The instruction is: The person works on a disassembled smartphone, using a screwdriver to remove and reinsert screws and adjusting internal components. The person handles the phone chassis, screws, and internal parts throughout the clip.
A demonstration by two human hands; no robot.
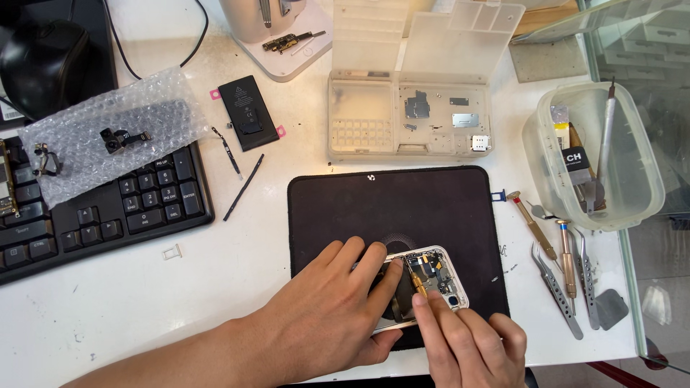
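Opened phone (424,280), back cover off, white frame, lies on the black mat (374,208) near its front edge, on the white tabletop (237,266). Left hand (327,312) lies flat over the lower half of the phone, fingers spread and pressing it down, not clenched. Right hand (471,348) pinches a gold-tipped screwdriver (417,276) between thumb and fingers; the tip stands on the inner parts near the camera end. Whether the bit sits in a screw head is too small to tell. Beside the mat on the right: more screwdrivers (568,262), tweezers (557,291), a grey pick (611,309), and a clear plastic tub (643,172) with tools in it. Behind the mat: an open parts organiser (410,122) holding small metal shields. To the left: a removed battery (248,113), thin black strips, a SIM tray (172,251), and bubble wrap (108,133) with small camera modules lying over a keyboard (108,208). Risks, as judged: the driver could slip off and gouge a flex cable or the board if it is tilted or pressed too hard; a loosened screw could roll off the mat, since the phone lies close to the tabletop's edge; the left hand's pressure could flex the bare frame.
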